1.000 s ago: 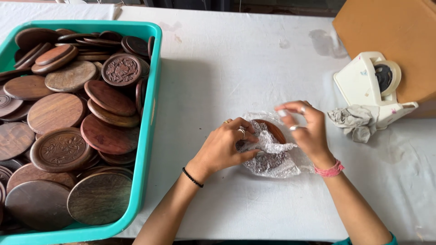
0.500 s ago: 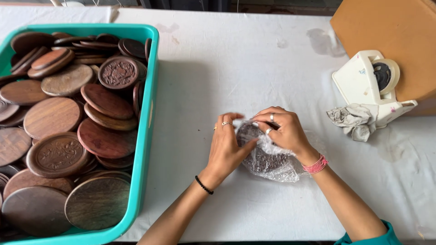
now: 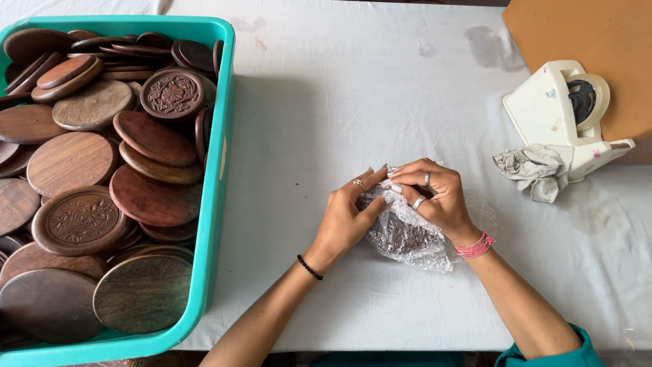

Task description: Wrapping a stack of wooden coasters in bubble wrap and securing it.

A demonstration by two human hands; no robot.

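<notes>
Presently, dark wooden disc lies mid-table on white cloth, largely enclosed in bubble wrap. Wrap edge pinched closed by left hand and right hand together. Judged unsealed; tape dispenser untouched; teal bin full of unwrapped discs.

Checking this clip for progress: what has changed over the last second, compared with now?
The left hand and right hand have closed in over the bubble-wrapped disc. A second ago the brown disc showed through the open wrap; now the wrap is folded over its top, both hands pinching it. The teal tub of wooden discs, the tape dispenser and the crumpled cloth have not moved.
</notes>
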